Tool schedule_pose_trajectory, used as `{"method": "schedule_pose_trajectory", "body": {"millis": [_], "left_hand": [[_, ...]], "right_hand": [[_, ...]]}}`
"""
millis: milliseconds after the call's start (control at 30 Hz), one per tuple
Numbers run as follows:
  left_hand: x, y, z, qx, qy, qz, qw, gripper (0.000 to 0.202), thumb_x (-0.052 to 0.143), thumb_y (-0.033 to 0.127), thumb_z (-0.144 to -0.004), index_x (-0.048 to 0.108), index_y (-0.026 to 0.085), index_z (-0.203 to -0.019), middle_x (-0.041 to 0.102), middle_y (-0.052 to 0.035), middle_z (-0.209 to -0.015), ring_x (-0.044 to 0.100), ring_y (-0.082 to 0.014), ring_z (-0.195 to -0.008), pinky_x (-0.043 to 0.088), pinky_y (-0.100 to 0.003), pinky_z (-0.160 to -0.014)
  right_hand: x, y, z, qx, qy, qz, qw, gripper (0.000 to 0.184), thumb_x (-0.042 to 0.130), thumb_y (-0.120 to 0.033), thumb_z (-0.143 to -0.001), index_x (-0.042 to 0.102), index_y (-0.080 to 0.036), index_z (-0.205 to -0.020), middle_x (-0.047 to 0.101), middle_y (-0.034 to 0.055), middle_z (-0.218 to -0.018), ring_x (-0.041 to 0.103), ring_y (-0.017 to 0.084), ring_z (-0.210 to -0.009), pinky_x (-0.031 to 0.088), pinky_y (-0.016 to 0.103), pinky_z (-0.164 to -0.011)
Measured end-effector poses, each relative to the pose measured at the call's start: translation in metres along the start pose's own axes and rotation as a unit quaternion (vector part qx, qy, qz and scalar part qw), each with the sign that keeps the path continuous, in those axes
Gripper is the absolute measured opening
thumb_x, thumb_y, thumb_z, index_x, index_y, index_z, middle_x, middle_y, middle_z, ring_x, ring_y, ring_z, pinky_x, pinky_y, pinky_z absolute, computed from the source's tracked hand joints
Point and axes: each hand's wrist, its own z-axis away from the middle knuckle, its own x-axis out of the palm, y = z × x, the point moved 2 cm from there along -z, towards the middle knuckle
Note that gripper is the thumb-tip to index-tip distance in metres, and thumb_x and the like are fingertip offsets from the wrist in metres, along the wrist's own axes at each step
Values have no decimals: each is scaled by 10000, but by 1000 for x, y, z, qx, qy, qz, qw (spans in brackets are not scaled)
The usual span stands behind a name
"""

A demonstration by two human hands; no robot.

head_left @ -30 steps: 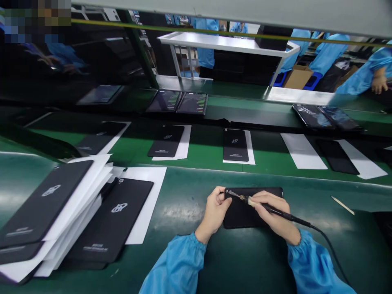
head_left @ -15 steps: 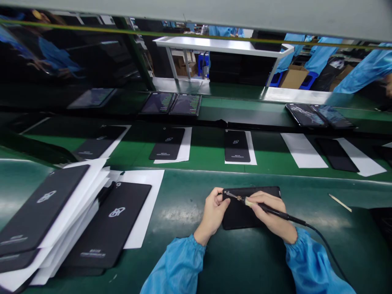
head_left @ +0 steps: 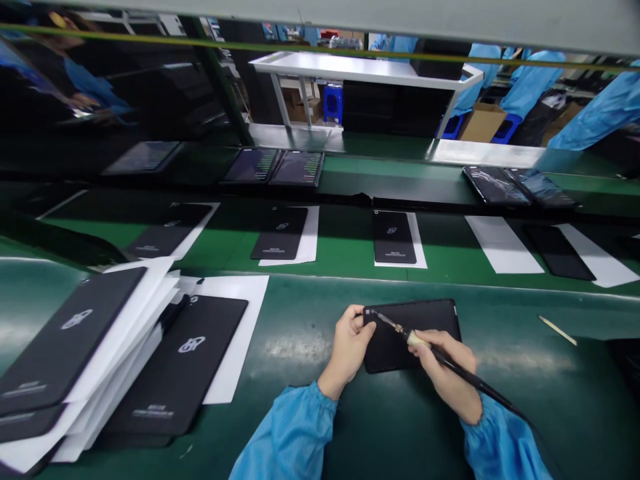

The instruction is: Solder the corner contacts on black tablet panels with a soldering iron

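A black tablet (head_left: 417, 330) lies back up on the green bench in front of me. My left hand (head_left: 350, 347) pinches its left edge with curled fingers. My right hand (head_left: 445, 373) grips a thin corded tool (head_left: 400, 330) like a pen; the metal tip rests at the tablet's upper left corner, close to my left fingertips. Blue sleeves cover both forearms.
At the left, black tablets (head_left: 175, 363) are stacked with white sheets (head_left: 235, 333) between them. Beyond the bench a green conveyor (head_left: 345, 247) carries more tablets on white sheets. A thin stick (head_left: 557, 329) lies at the right. People in blue coats stand in the background.
My right hand has slid down and right along the tool, baring more of the tablet's right half. The tip stays at the upper left corner. My left hand has hardly moved.
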Motion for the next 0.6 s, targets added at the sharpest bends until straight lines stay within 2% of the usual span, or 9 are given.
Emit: {"method": "schedule_pose_trajectory", "body": {"millis": [433, 600], "left_hand": [[1, 1, 1, -4, 4, -2, 1000, 287, 764, 267, -738, 540, 195, -904, 742, -21, -763, 688, -157, -651, 518, -249, -640], [1, 2, 0, -11, 6, -1, 1000, 324, 792, 306, -714, 540, 196, -887, 731, -16, -730, 687, -166, -621, 514, -251, -606]], "right_hand": [[9, -5, -2, -16, -5, -5, 1000, 149, 613, -186, -879, 717, -219, -980, 740, 39, -810, 714, 171, -683, 595, 286, -633], [14, -1, 7, -33, 8, 14, 999, 165, 636, -164, -862, 707, -227, -997, 750, 36, -825, 730, 190, -733, 598, 300, -694]]}}
